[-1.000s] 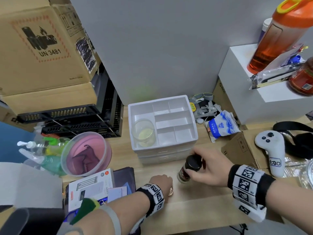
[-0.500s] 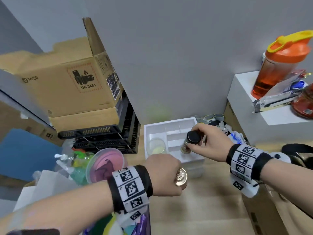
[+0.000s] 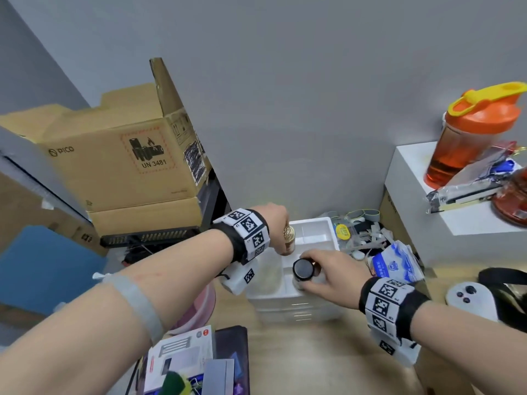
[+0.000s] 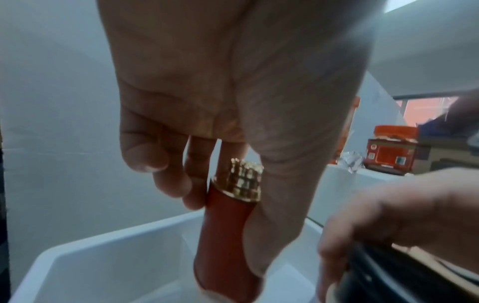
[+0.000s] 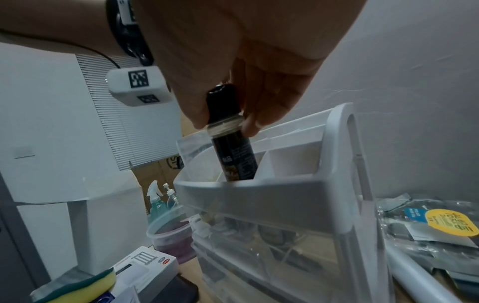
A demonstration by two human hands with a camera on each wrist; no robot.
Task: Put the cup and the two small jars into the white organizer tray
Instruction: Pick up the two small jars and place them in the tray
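The white organizer tray [image 3: 313, 227] sits on top of a clear drawer unit near the wall. My left hand [image 3: 278, 233] pinches a small red jar with a gold cap [image 3: 288, 238] by its sides, upright over the tray's back left compartment [image 4: 103, 242]. My right hand [image 3: 319, 276] grips a dark jar with a black cap [image 3: 303, 270] near its neck. In the right wrist view the lower part of that dark jar [image 5: 234, 157] is down inside a front compartment of the tray [image 5: 259, 188]. The clear cup [image 5: 187, 155] stands in the tray's left compartment, mostly hidden behind my left wrist in the head view.
A cardboard box [image 3: 122, 166] on a black rack stands at the left. A pink tub [image 3: 201, 306] and small boxes [image 3: 182, 354] lie front left. At the right are a white block with an orange shaker bottle [image 3: 473, 132], a blue-white packet [image 3: 396, 265] and a white controller [image 3: 470, 297].
Both hands have lifted their jars off the table and carried them to the tray. The dark jar has gone down into a compartment. The red jar now hangs over the tray's back.
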